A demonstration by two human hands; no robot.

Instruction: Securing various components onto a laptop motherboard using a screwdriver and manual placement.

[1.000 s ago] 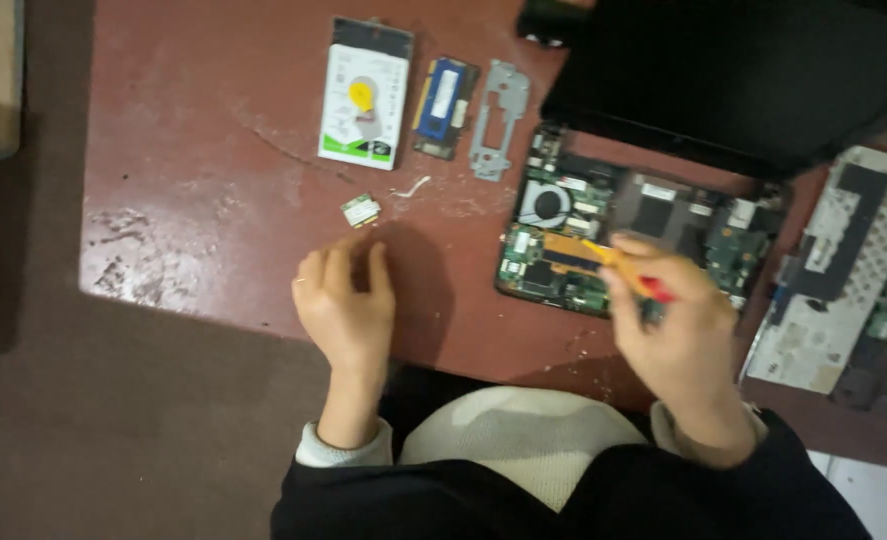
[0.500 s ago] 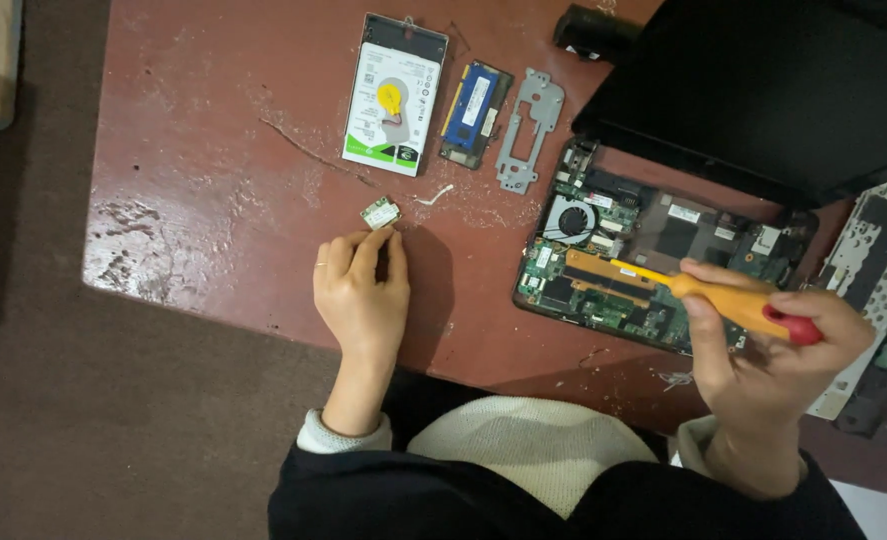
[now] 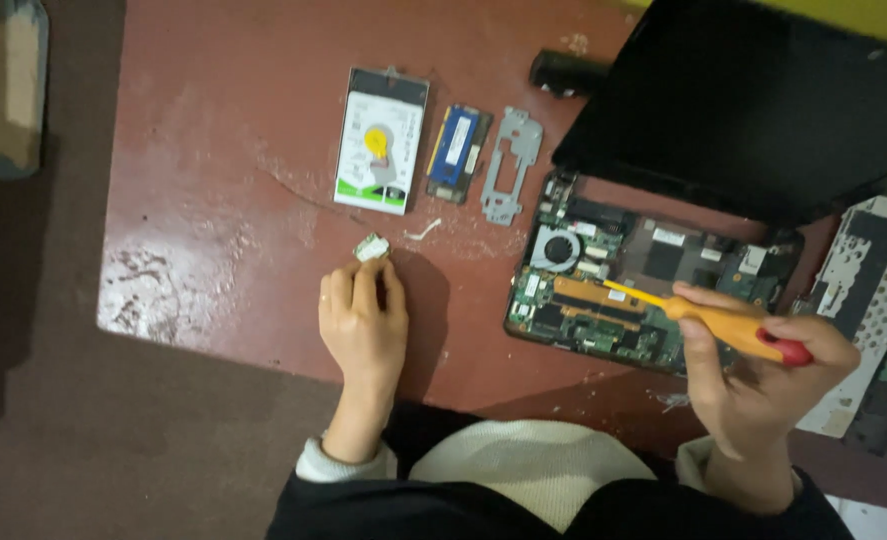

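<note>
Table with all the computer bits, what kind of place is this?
Probably a small repair bench or a home work table. An opened laptop lies on the worn red table, with a hard drive and memory stick laid out beside it. The right hand holds an orange screwdriver.

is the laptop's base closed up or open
Open: the laptop base has no cover, so its fan and green circuit board lie bare.
</note>
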